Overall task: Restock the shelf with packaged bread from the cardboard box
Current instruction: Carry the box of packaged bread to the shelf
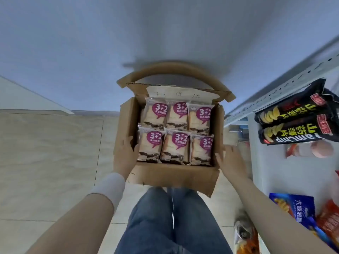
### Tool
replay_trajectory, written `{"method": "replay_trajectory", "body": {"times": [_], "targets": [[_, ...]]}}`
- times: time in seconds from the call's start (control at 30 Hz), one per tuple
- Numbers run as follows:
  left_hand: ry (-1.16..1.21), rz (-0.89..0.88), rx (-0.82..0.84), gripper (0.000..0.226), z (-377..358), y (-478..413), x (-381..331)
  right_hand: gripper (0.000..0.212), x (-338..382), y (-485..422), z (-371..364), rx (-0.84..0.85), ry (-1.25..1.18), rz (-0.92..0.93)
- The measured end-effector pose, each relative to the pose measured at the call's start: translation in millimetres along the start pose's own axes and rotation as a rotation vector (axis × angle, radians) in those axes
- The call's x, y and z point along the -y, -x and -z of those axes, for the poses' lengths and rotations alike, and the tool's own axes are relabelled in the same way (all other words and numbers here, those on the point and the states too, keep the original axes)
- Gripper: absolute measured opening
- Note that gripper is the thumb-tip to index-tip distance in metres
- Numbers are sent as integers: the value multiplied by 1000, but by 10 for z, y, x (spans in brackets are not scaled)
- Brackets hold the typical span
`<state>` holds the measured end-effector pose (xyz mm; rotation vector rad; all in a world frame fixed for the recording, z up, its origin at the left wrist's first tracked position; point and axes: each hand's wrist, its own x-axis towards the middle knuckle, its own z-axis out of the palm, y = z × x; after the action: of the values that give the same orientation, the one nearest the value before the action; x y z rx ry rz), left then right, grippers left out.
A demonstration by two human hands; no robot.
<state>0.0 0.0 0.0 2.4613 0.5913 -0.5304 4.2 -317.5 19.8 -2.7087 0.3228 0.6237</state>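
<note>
Left hand (125, 156) grips the cardboard box (176, 175) by its left wall, right hand (231, 162) presses flat on the right wall; I judge restocking not begun, six bread packs (174, 145) lying inside and none seen on the shelf (271, 171) beside it.

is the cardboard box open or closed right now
Open. The cardboard box has its flaps folded outward, and six bread packets lie visible inside in two rows.

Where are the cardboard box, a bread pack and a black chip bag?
cardboard box (174, 177): head view, near side.
front-middle bread pack (174, 147): head view, its wrapper's middle.
lower black chip bag (297, 133): head view, printed front.
</note>
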Motion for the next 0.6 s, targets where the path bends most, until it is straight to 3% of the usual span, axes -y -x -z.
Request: {"method": "replay_trajectory", "body": {"times": [0.1, 0.27, 0.37, 0.6], "targets": [[162, 157, -107, 50, 53, -377, 118, 49, -93, -388, 4, -11, -184, -170], [237, 273, 44, 51, -42, -884, 260, 52, -96, -797, -200, 164, -325, -273], [285, 270, 93, 47, -120, -1009, 307, 50, -111, -863, -302, 156, -417, -330], [217, 250, 65, 33, -227, -1047, 349, 35, -212, -953, -401, 157, -364, -348]]}}
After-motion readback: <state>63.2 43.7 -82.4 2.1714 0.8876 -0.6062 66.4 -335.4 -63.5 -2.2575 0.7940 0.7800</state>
